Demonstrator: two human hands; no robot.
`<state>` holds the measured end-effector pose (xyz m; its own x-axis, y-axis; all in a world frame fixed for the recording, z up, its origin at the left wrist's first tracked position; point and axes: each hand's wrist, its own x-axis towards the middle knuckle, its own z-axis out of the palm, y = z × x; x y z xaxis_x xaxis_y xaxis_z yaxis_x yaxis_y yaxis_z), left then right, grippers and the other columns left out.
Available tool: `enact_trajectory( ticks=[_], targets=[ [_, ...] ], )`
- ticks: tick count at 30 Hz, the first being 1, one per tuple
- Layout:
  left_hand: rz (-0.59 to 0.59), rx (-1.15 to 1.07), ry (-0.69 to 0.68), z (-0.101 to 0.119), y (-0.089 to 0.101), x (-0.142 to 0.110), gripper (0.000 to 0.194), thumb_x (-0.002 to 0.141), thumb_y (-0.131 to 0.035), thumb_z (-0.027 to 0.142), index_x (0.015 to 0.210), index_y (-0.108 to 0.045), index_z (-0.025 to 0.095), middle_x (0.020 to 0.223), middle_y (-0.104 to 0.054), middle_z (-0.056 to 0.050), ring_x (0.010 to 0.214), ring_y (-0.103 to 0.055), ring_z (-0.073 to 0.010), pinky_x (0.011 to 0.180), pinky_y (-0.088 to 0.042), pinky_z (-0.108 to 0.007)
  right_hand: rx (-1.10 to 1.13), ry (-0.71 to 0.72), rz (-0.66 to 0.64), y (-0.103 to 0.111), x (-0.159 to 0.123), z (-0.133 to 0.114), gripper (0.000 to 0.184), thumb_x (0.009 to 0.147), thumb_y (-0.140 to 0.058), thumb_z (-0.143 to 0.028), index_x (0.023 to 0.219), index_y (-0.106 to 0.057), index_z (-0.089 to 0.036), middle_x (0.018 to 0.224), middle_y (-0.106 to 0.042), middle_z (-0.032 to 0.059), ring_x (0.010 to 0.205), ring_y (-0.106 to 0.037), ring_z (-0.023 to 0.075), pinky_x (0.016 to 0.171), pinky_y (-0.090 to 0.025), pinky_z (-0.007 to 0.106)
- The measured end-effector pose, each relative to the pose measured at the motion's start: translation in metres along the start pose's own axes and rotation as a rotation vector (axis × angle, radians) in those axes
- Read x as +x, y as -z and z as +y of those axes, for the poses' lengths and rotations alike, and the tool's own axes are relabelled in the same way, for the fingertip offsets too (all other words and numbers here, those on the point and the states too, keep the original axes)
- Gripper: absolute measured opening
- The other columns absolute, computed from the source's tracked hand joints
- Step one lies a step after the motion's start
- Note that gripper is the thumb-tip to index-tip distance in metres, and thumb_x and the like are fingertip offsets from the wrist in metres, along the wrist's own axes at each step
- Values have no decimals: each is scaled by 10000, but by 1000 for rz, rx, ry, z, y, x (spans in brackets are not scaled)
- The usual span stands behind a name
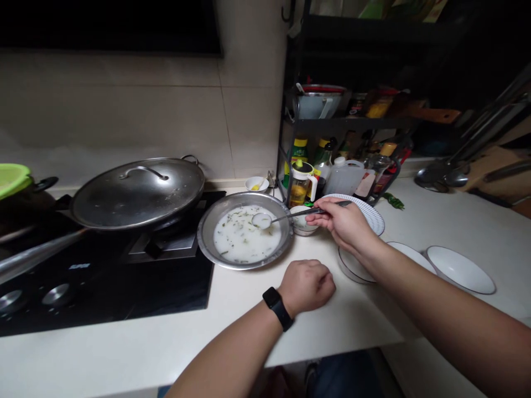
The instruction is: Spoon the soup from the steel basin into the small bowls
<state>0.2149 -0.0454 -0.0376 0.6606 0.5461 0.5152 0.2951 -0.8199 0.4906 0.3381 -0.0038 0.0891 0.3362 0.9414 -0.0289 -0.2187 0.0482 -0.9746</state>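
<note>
My right hand (346, 221) grips the dark handle of a metal ladle (262, 221). The ladle's bowl holds whitish liquid and is over the soup (243, 246), a milky broth with green bits, inside a wide metal basin (207, 251). Under the handle stands a small bowl (305, 231) with pale contents. My left hand (309, 286) is curled into a fist at the counter in front of the basin, with a black watch on the wrist; nothing shows in it. Beneath my right forearm, a white bowl (352, 268) is partly hidden.
Left of the basin, a lidded wok (136, 193) sits on the black stove (166, 298). A striped plate (375, 215) and another white bowl (460, 268) are at right. Behind them stands a dark rack (352, 126) with bottles. A small dish (257, 184) is near the wall.
</note>
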Motion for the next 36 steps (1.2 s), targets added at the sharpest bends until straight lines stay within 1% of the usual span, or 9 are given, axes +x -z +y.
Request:
enact_trajectory(
  ticks=[6, 10, 17, 22, 26, 30, 32, 34, 36],
  targets=[
    [23, -14, 7, 1, 1, 0, 227, 879, -535, 200, 657, -582, 200, 643, -629, -5, 614, -574, -132, 599, -404, -287, -14, 52, 85, 21, 3, -23, 113, 835, -669, -92, 755, -619, -153, 631, -662, 27, 523, -716, 168, 539, -635, 270],
    [21, -17, 12, 0, 1, -1, 239, 879, -534, 202, 642, -559, 200, 638, -620, -2, 608, -562, -130, 592, -385, -290, -14, 51, 181, 41, 2, -37, 175, 863, -593, -37, 731, -629, -145, 598, -649, 27, 509, -708, 168, 521, -621, 253],
    [18, -38, 25, 0, 1, -1, 240, 873, -522, 195, 634, -528, 201, 631, -611, -7, 601, -545, -130, 587, -362, -291, -2, 103, 348, 96, 1, -53, 250, 889, -528, 12, 712, -643, -122, 618, -638, 35, 497, -717, 189, 534, -625, 272],
    [29, -66, 34, 0, 1, -1, 243, 861, -523, 185, 621, -489, 202, 622, -595, -1, 592, -522, -124, 586, -343, -290, -45, 144, 468, 136, 1, -54, 245, 866, -532, 30, 699, -629, -120, 621, -636, 39, 484, -717, 188, 549, -636, 261],
    [32, -88, 35, -1, 1, -2, 240, 855, -520, 180, 620, -476, 203, 616, -586, 2, 589, -510, -122, 589, -334, -292, -192, 170, 482, 153, -4, -47, 185, 866, -542, 4, 776, -645, -120, 598, -676, 75, 519, -730, 189, 562, -633, 240],
    [28, -95, 50, -1, 1, -2, 246, 862, -518, 191, 619, -480, 204, 617, -588, -2, 588, -510, -125, 593, -329, -297, -500, 192, 461, 163, -16, -36, 52, 912, -622, -177, 885, -667, -175, 665, -736, 73, 652, -765, 188, 662, -626, 242],
    [25, -96, 51, -1, 1, -2, 246, 864, -515, 190, 620, -488, 203, 620, -592, -4, 590, -514, -126, 593, -331, -297, -737, 309, 388, 170, -23, -32, 93, 918, -635, -283, 912, -679, -201, 730, -757, 69, 727, -769, 200, 716, -619, 271],
    [27, -96, 46, -1, 2, -2, 240, 862, -514, 185, 623, -498, 202, 622, -595, -4, 591, -516, -125, 591, -333, -295, -1003, 558, 261, 178, -28, -29, 135, 924, -609, -325, 904, -687, -217, 811, -763, 81, 804, -759, 217, 770, -608, 309],
    [34, -91, 38, 0, 2, -1, 237, 860, -516, 183, 624, -505, 201, 620, -595, -3, 588, -515, -124, 586, -333, -294, -1238, 848, 51, 185, -31, -27, 134, 932, -582, -302, 910, -692, -227, 904, -760, 97, 861, -742, 224, 805, -595, 323]
  ],
)
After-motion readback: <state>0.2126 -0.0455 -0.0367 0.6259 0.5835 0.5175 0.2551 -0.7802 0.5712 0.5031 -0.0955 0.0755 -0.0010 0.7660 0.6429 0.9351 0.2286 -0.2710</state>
